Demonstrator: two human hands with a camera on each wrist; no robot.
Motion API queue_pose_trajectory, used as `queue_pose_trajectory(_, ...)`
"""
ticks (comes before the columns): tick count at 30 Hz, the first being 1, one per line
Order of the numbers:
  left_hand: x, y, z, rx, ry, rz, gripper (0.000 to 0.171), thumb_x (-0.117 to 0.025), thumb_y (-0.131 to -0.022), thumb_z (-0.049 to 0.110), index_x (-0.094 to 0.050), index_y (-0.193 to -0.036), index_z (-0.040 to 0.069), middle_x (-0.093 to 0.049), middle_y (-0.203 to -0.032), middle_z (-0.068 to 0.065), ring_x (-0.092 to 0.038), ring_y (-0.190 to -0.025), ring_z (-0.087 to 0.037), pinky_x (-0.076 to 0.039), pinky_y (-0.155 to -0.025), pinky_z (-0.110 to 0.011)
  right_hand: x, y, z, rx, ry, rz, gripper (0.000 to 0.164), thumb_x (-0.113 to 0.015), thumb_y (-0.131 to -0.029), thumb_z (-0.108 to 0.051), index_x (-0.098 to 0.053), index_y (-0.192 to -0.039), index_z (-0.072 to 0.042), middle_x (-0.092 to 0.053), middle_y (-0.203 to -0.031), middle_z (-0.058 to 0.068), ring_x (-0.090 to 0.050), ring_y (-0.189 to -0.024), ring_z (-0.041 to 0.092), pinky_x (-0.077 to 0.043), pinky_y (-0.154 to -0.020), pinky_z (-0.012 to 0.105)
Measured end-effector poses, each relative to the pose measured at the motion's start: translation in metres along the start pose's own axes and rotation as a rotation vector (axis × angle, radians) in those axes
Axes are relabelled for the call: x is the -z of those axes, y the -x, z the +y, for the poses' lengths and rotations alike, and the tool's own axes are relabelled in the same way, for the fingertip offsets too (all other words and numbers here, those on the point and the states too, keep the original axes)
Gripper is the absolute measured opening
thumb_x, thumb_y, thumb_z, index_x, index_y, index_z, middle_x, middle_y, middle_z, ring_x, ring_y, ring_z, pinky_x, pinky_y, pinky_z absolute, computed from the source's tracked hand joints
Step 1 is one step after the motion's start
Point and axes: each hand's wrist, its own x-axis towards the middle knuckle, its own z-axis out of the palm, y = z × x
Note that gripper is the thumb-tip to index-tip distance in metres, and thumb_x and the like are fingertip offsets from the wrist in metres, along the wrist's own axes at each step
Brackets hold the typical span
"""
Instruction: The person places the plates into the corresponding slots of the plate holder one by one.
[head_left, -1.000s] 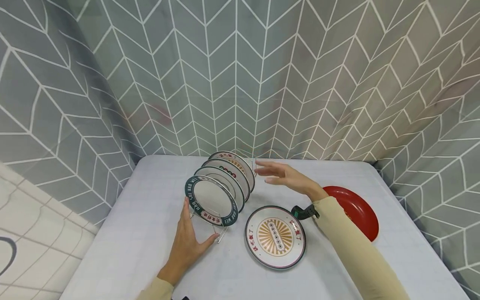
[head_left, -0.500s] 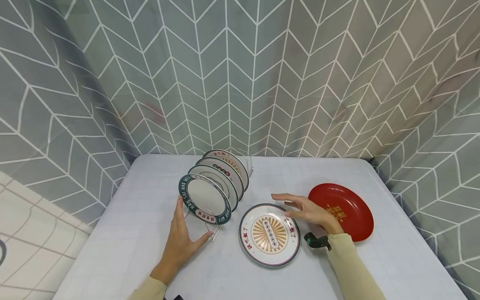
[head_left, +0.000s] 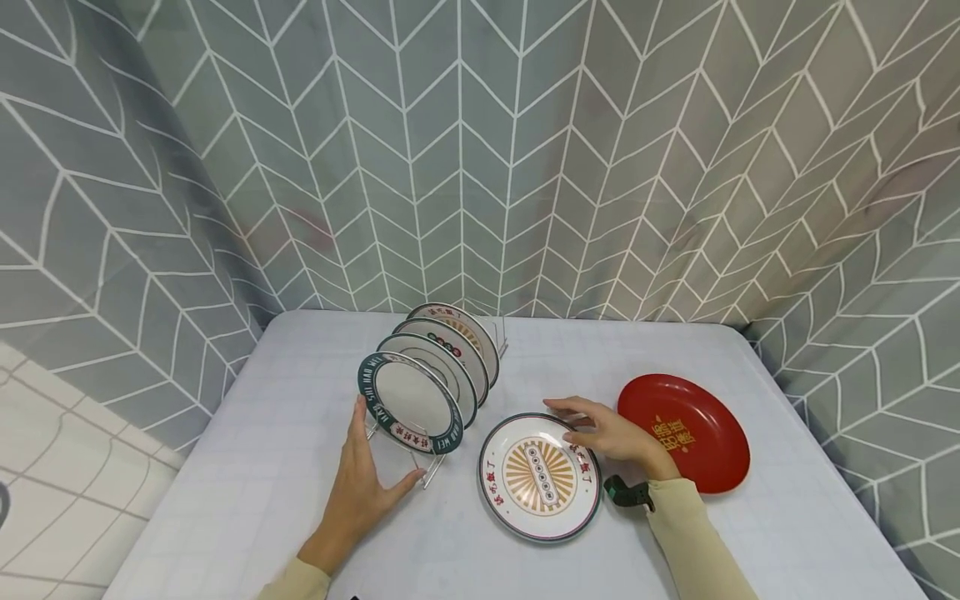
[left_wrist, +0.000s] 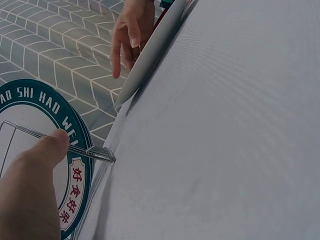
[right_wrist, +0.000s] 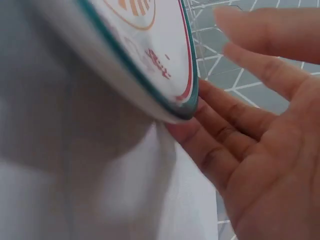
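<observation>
A wire plate rack stands left of centre, holding several upright plates; the front plate has a dark green lettered rim. My left hand is at the rack's front left, index finger and thumb spread. In the left wrist view the thumb lies on the rack's wire, before the green-rimmed plate. A white plate with an orange sunburst lies flat right of the rack. My right hand reaches over its right rim. In the right wrist view its fingers touch the plate's edge, thumb raised apart.
A red oval tray with gold lettering lies at the right, just beyond the right hand. A white cloth covers the table. A grey chevron-patterned curtain hangs behind and at the sides.
My right hand has come away from the back of the rack, down and to the right, to the flat plate's rim. The left hand stays at the rack.
</observation>
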Motion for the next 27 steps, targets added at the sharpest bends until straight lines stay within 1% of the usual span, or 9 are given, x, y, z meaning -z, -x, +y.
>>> queue_pose_trajectory(2, 0.0004, 0.0005, 0.0002, 0.004, 0.0, -0.004, 0.136, -0.091, -0.06, 0.043, -0.004, -0.156, -0.002, -0.013, -0.163, -0.018, -0.025, -0.147, -0.035, -0.006, -0.121, -0.014, -0.0015, 0.0009, -0.0011, -0.037, 0.032, 0.013, 0.055, -0.065, -0.092, -0.011, -0.047, -0.144, -0.006, -0.055, -0.138, 0.018, -0.055, -0.12, 0.033, -0.05, -0.101, 0.049)
queue_pose_trajectory(4, 0.0006, 0.001, -0.0002, 0.001, -0.004, -0.008, 0.136, -0.09, -0.061, 0.043, -0.004, -0.155, -0.003, -0.013, -0.163, -0.019, -0.025, -0.147, -0.035, -0.006, -0.121, -0.015, -0.0027, 0.0016, -0.0022, -0.077, 0.056, 0.019, 0.054, -0.066, -0.092, -0.013, -0.049, -0.143, -0.007, -0.058, -0.131, 0.017, -0.058, -0.11, 0.029, -0.054, -0.093, 0.038)
queue_pose_trajectory(6, 0.0009, 0.0012, -0.0008, -0.006, -0.004, -0.011, 0.135, -0.09, -0.062, 0.043, -0.004, -0.155, -0.003, -0.013, -0.163, -0.02, -0.024, -0.148, -0.035, -0.006, -0.122, -0.016, -0.0033, 0.0022, -0.004, -0.12, 0.078, 0.025, 0.054, -0.068, -0.091, -0.015, -0.051, -0.142, -0.008, -0.06, -0.124, 0.016, -0.058, -0.101, 0.024, -0.055, -0.085, 0.029)
queue_pose_trajectory(8, 0.0012, 0.0011, -0.0015, -0.014, -0.004, -0.011, 0.135, -0.089, -0.062, 0.045, -0.004, -0.155, -0.004, -0.013, -0.163, -0.02, -0.023, -0.148, -0.034, -0.006, -0.122, -0.016, -0.0032, 0.0025, -0.005, -0.16, 0.105, 0.035, 0.052, -0.069, -0.09, -0.015, -0.053, -0.139, -0.009, -0.061, -0.117, 0.013, -0.056, -0.094, 0.02, -0.054, -0.079, 0.023)
queue_pose_trajectory(11, 0.0015, 0.0012, -0.0018, -0.016, -0.003, -0.008, 0.135, -0.089, -0.063, 0.046, -0.004, -0.155, -0.004, -0.013, -0.163, -0.02, -0.023, -0.148, -0.034, -0.006, -0.122, -0.017, -0.0025, 0.0023, -0.0046, -0.185, 0.116, 0.037, 0.047, -0.07, -0.09, -0.015, -0.057, -0.134, -0.005, -0.062, -0.105, 0.009, -0.054, -0.088, 0.018, -0.052, -0.074, 0.021)
queue_pose_trajectory(15, 0.0011, 0.0017, -0.0011, -0.005, -0.001, -0.01, 0.135, -0.089, -0.063, 0.045, -0.004, -0.156, -0.003, -0.013, -0.163, -0.02, -0.024, -0.148, -0.035, -0.006, -0.122, -0.016, -0.0021, 0.0011, -0.0004, -0.191, 0.101, 0.027, 0.038, -0.069, -0.09, -0.012, -0.061, -0.125, 0.0, -0.061, -0.095, 0.005, -0.051, -0.086, 0.018, -0.049, -0.071, 0.02)
queue_pose_trajectory(21, 0.0005, 0.0011, 0.0007, 0.005, -0.007, -0.013, 0.135, -0.089, -0.063, 0.045, -0.003, -0.156, -0.002, -0.012, -0.163, -0.019, -0.024, -0.148, -0.034, -0.006, -0.122, -0.016, 0.0004, 0.0014, 0.0015, -0.207, 0.045, 0.032, 0.032, -0.066, -0.092, -0.01, -0.062, -0.122, 0.001, -0.062, -0.094, 0.005, -0.052, -0.087, 0.018, -0.05, -0.073, 0.019)
queue_pose_trajectory(24, 0.0007, 0.0005, 0.0011, 0.004, -0.003, -0.01, 0.135, -0.09, -0.062, 0.045, -0.003, -0.156, -0.002, -0.013, -0.163, -0.02, -0.025, -0.148, -0.035, -0.006, -0.122, -0.016, 0.0025, 0.0028, -0.002, -0.193, -0.005, 0.041, 0.03, -0.063, -0.094, -0.011, -0.062, -0.122, 0.0, -0.062, -0.095, 0.006, -0.053, -0.088, 0.019, -0.051, -0.073, 0.019)
queue_pose_trajectory(27, 0.001, 0.0008, 0.0007, 0.004, -0.004, -0.012, 0.135, -0.09, -0.063, 0.045, -0.003, -0.156, -0.003, -0.013, -0.163, -0.02, -0.025, -0.147, -0.035, -0.006, -0.121, -0.015, 0.0039, 0.0038, -0.0053, -0.162, -0.027, 0.045, 0.03, -0.061, -0.096, -0.014, -0.061, -0.123, -0.002, -0.063, -0.097, 0.009, -0.054, -0.09, 0.021, -0.052, -0.075, 0.021)
